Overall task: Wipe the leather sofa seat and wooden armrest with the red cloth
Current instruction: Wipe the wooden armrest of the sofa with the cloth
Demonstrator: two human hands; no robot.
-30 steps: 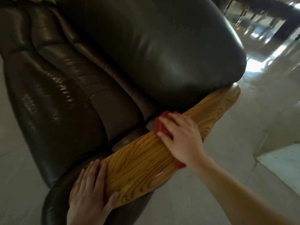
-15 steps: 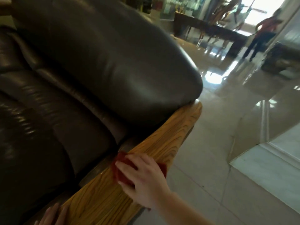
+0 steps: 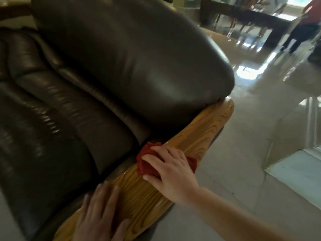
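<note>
A dark brown leather sofa fills the left and centre, its seat (image 3: 52, 136) at the left and its padded back (image 3: 130, 58) above. Along the sofa's right side runs the glossy wooden armrest (image 3: 205, 126), from lower left to upper right. My right hand (image 3: 172, 169) lies palm down on the red cloth (image 3: 146, 162), pressing it onto the middle of the armrest. The cloth sticks out on both sides of the fingers. My left hand (image 3: 99, 216) rests flat with fingers spread on the armrest's near end, holding nothing.
Shiny pale floor tiles (image 3: 243, 153) spread to the right of the sofa. A lighter raised slab (image 3: 298, 173) sits at the right edge. Far back stand a dark long table (image 3: 260, 20) and a walking person (image 3: 302, 26).
The view swung up and then partly back down. My right hand with the cloth stays on the armrest's middle part. My left hand left the frame's bottom and is back in view.
</note>
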